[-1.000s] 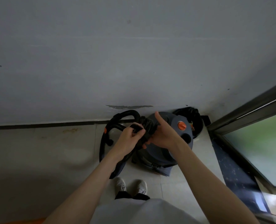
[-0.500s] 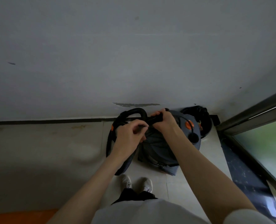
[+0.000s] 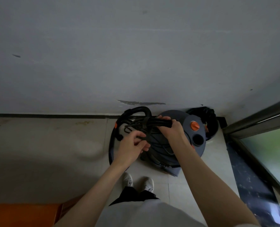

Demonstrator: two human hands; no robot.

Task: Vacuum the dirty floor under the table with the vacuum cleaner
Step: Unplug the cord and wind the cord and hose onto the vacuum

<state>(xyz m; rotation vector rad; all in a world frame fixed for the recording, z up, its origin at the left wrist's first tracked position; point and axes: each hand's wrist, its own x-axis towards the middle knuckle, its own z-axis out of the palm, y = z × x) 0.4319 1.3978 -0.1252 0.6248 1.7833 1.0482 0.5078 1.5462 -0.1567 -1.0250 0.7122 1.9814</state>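
A plain grey wall (image 3: 136,54) fills the far half of my view, with one dark scuffed streak (image 3: 140,102) low on it, and it meets a pale tiled floor (image 3: 54,136) along a black skirting line. To the right runs one dark metal window frame (image 3: 258,122) with green blur behind the glass. Tucked into the far right corner stands the one round dark grey vacuum cleaner (image 3: 190,128), its lid showing one orange knob (image 3: 195,125) and one black round port (image 3: 198,140). One thick black hose (image 3: 136,110) loops up and around on its left side, and a second dark bundle lies behind the drum against the wall.

Over the drum I hold one bunch of coiled black power cord (image 3: 152,123). My right hand (image 3: 173,130) has its fingers curled over the right end of the bunch, clamped on it. My left hand (image 3: 132,146) sits nearer and to the left, fingers bent around a strand of the same cord, pinching it.

Below, near me, my two white shoes (image 3: 139,182) stand side by side on the tiles, just near of the vacuum. An orange surface (image 3: 21,213) shows at the near left corner.
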